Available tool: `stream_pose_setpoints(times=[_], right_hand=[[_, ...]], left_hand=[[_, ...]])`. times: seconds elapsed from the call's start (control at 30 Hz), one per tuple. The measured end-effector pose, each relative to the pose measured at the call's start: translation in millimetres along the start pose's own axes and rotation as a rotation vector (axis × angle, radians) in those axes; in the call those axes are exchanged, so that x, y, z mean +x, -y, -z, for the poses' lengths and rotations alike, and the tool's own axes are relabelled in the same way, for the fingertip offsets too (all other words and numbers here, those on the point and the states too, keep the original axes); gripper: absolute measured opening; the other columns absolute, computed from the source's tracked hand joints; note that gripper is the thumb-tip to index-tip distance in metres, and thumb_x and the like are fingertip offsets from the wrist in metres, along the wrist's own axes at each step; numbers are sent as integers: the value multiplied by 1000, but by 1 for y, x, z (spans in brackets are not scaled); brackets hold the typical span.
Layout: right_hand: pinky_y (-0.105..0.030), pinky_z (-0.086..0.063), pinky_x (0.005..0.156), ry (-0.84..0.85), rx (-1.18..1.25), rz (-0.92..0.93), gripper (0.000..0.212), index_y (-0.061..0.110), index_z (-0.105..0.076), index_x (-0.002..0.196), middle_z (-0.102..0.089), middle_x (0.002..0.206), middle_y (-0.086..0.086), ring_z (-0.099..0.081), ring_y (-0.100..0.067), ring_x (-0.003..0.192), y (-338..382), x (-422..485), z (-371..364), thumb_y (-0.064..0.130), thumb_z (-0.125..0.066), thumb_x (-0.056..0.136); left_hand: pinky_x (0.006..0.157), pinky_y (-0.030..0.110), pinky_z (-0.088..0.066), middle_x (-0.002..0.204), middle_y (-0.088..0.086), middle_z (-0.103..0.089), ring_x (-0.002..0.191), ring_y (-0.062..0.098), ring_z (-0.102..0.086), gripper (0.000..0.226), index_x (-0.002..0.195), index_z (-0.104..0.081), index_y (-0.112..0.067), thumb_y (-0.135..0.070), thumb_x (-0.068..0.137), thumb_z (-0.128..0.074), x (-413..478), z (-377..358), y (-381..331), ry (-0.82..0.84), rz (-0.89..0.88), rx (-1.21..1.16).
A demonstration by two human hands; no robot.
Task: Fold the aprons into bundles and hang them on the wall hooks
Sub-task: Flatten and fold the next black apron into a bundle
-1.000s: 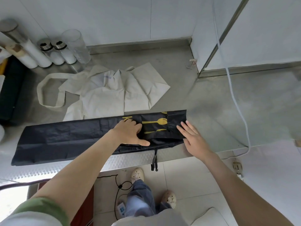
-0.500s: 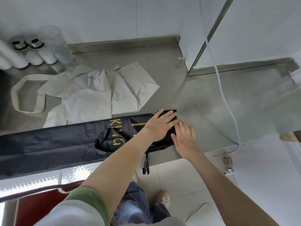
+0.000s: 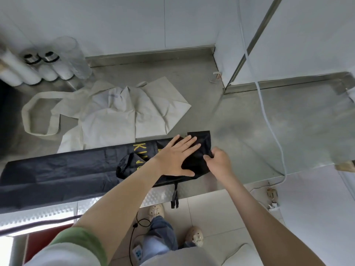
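1. The black apron (image 3: 67,169) was laid as a long folded strip along the front edge of the bench (image 3: 249,131).
2. Its right end was pressed flat under the left hand (image 3: 176,158), the fingers held straight.
3. The edge of that end was pinched by the curled fingers of the right hand (image 3: 220,162).
4. A white apron (image 3: 115,120) was spread behind it, towards the back edge.

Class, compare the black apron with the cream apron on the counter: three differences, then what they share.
The black apron is folded into a long narrow strip; the cream apron lies loosely spread, strap looped out.
The black apron bears yellow lettering; the cream apron shows no yellow.
The left hand presses the black apron and the right hand pinches its end; no hand touches the cream apron.
Both lie on the counter.
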State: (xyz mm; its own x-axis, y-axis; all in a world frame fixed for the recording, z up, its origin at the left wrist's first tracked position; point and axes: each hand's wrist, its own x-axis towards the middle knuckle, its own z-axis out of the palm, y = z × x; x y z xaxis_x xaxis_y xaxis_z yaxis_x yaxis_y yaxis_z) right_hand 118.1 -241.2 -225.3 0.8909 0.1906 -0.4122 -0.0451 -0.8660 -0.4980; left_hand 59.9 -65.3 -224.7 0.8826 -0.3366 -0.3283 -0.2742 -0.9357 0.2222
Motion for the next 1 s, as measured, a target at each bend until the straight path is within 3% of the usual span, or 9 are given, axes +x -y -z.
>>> stream_pose_setpoints(times=[0.1,0.23,0.33,0.4,0.47,0.57,0.67,0.83,1.0], right_hand=[[-30,-32,56,-25,105,-24,10,7,-47,89,-53,77,-6,-51,-26,74,4,0,13,13,-50,95],[-23,-29,50,-104,213,-72,25,17,-36,75,-44,69,0,-45,-24,70,0,2,28,4,-47,93],[-24,-46,67,0,759,-127,15,12,-53,100,-63,94,-5,-61,-22,85,-3,-2,36,0,-54,91],[-38,-52,88,223,1160,-94,33,5,-54,126,-66,119,-12,-65,-26,106,-10,-5,38,8,-57,93],[-45,-47,99,381,1325,-76,43,3,-52,133,-62,127,-16,-60,-30,117,-15,-12,36,17,-55,93],[-46,-43,103,381,1418,-119,49,1,-51,133,-60,130,-18,-57,-31,121,-21,-19,24,20,-58,88],[-39,-52,92,261,1395,-146,41,2,-58,125,-66,120,-16,-63,-29,112,-18,-25,8,13,-64,86],[-30,-50,79,-39,955,-171,6,15,-66,97,-71,99,-4,-66,-23,96,-3,-27,-9,17,-63,92],[-25,-40,75,-232,619,-122,28,4,-62,118,-62,96,-3,-56,-22,87,0,-20,-8,20,-45,101]], left_hand=[[119,43,11,160,-1,14,148,17,14,86,154,4,-27,-66,91,-40,-9,-6,5,102,46,120],[119,40,9,162,4,9,149,19,9,69,154,5,-23,-53,101,-28,-12,-7,1,54,76,182],[119,40,9,162,4,8,149,19,7,62,154,7,-25,-45,104,-24,-14,-11,-4,30,49,192],[119,41,9,162,3,5,149,19,6,57,154,4,-26,-38,105,-23,-15,-13,-7,24,22,178],[118,40,11,162,2,1,149,17,4,56,155,0,-24,-32,105,-25,-14,-14,-11,18,2,150],[117,38,11,162,0,1,149,14,5,56,155,-1,-22,-26,104,-25,-14,-13,-15,12,2,127],[118,39,11,162,-1,4,149,14,7,58,155,3,-21,-23,103,-24,-14,-13,-18,27,23,131],[119,35,7,162,2,-4,149,16,-1,65,155,0,-18,-27,100,-33,-17,-11,-18,-6,44,89],[119,34,-3,159,6,-19,146,22,-16,64,153,-17,-17,-40,97,-38,-31,-7,-10,-69,154,142]])
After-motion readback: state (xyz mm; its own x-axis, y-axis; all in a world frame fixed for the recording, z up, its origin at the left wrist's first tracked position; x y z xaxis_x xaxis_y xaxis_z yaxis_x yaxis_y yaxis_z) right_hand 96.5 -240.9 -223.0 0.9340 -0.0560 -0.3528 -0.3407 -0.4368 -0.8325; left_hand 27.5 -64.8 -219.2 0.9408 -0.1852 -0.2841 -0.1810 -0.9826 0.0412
